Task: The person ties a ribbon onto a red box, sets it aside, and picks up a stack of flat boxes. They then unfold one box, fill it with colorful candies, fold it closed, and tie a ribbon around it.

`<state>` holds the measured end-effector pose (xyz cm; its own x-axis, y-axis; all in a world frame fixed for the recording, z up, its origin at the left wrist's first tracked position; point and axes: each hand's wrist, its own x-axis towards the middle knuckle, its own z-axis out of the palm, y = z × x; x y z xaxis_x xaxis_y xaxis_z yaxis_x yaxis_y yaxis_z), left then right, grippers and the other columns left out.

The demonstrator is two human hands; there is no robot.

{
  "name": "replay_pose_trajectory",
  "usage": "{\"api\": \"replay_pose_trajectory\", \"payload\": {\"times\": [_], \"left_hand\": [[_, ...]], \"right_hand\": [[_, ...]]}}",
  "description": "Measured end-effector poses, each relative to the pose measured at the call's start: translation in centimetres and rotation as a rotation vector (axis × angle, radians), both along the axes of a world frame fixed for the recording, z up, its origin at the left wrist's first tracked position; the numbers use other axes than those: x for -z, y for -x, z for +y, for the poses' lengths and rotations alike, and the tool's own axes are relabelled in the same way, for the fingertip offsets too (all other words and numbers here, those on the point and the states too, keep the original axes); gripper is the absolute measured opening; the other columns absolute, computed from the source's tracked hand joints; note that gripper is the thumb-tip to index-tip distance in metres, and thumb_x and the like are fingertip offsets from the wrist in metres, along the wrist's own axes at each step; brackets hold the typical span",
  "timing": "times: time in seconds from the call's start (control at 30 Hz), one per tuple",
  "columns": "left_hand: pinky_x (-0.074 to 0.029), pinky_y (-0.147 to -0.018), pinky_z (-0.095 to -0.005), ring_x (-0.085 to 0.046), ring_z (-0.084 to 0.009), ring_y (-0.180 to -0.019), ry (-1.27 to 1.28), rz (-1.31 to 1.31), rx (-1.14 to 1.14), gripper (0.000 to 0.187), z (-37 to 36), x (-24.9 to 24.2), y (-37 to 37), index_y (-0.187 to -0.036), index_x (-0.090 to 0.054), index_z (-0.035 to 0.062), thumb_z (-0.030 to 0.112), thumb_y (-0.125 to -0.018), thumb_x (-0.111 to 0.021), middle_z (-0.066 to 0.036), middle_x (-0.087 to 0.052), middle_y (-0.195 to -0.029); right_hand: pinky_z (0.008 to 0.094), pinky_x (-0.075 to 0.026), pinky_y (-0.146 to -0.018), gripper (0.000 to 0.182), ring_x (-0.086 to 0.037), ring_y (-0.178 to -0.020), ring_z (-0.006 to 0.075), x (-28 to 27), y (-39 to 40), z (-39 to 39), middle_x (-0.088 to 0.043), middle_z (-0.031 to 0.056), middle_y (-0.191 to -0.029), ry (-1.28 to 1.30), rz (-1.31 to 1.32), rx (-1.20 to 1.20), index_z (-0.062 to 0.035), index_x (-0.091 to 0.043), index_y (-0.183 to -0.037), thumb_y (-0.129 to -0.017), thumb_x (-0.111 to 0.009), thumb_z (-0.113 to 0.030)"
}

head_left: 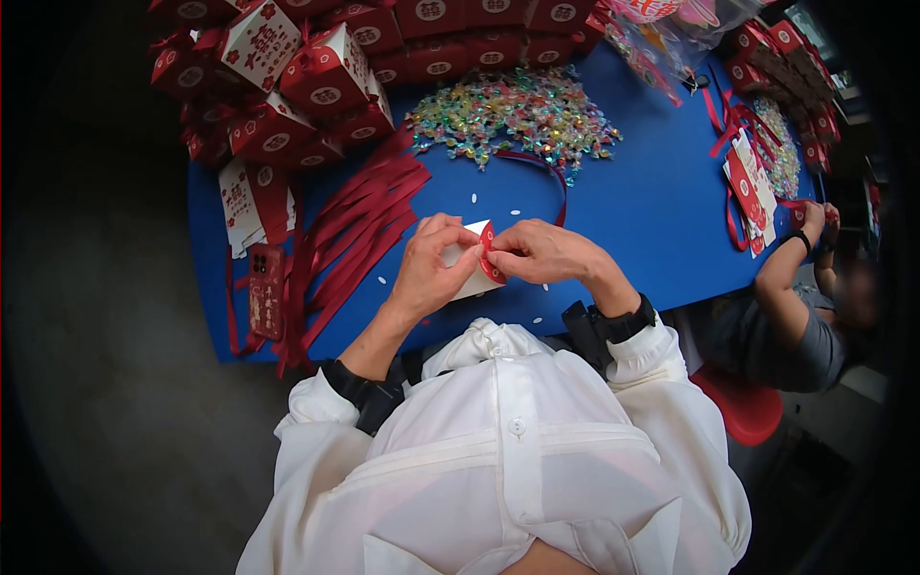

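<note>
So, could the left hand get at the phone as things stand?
Probably yes: mainly low ribbons and table lie between the left hand and phone, though that hand grips a card.

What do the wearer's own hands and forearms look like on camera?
The left hand and right hand are both bare, without gloves. Loose white sleeves cover the arms down to black bands, one on each forearm near the wrist, each with a bulky dark block. No markings are readable on them.

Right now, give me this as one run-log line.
left hand: on card | right hand: on card | ribbons: left of hands | candies: beyond hands | boxes: piled at back
</note>
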<state>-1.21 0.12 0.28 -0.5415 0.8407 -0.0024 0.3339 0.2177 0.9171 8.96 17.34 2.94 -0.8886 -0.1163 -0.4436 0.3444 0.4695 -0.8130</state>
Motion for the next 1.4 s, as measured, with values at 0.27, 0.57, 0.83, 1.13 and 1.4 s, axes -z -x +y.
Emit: {"api": "replay_pose_trajectory", "payload": {"times": [0.27,0.57,0.83,1.13,1.4], "left_hand": [[-0.042,-0.089,-0.0376,-0.055,-0.0289,-0.105,-0.025,0.010,0.022,0.012,0.08,0.28,-0.02,-0.088,-0.067,0.0019,0.008,-0.077,-0.068,-0.012,-0.061,-0.093],[-0.041,-0.090,-0.0381,-0.054,-0.0300,-0.107,-0.010,0.020,0.057,0.013,0.22,0.10,-0.12,-0.089,-0.067,0.0023,0.007,-0.077,-0.065,-0.012,-0.060,-0.094],[-0.040,-0.093,-0.0387,-0.052,-0.0307,-0.110,0.045,0.021,0.124,0.015,-0.19,0.11,0.57,-0.092,-0.067,0.0030,0.005,-0.077,-0.064,-0.012,-0.060,-0.096],[-0.039,-0.093,-0.0387,-0.054,-0.0305,-0.109,0.070,0.035,0.058,0.013,0.07,0.32,0.43,-0.089,-0.068,0.0031,0.005,-0.077,-0.066,-0.012,-0.062,-0.093],[-0.029,-0.103,-0.0490,-0.055,-0.0320,-0.107,0.055,0.015,0.123,0.010,-0.33,0.10,0.74,-0.087,-0.069,0.0057,0.008,-0.077,-0.068,-0.012,-0.061,-0.093]], "right_hand": [[0.0365,-0.041,-0.052,0.033,-0.052,-0.052,0.0221,-0.08,0.28,0.20,-0.058,0.0161,-0.060,-0.005,-0.062,0.033,0.0022,-0.064,-0.072,-0.084,-0.053,-0.026],[0.0350,-0.042,-0.050,0.033,-0.053,-0.050,0.0211,0.14,0.46,-0.26,-0.058,0.0159,-0.057,-0.060,-0.104,0.148,0.0035,-0.065,-0.069,-0.079,-0.058,-0.027],[0.0355,-0.042,-0.051,0.035,-0.053,-0.050,0.0214,0.47,0.48,-0.50,-0.058,0.0159,-0.056,-0.047,-0.107,0.162,0.0032,-0.066,-0.068,-0.080,-0.059,-0.029],[0.0363,-0.044,-0.056,0.035,-0.056,-0.055,0.0244,0.17,0.40,-0.30,-0.061,0.0165,-0.061,-0.011,-0.062,0.106,0.0009,-0.066,-0.071,-0.085,-0.055,-0.029],[0.0363,-0.044,-0.056,0.037,-0.056,-0.056,0.0251,0.02,0.32,-0.33,-0.061,0.0160,-0.062,-0.023,-0.041,0.092,0.0001,-0.066,-0.071,-0.087,-0.054,-0.031]]}}
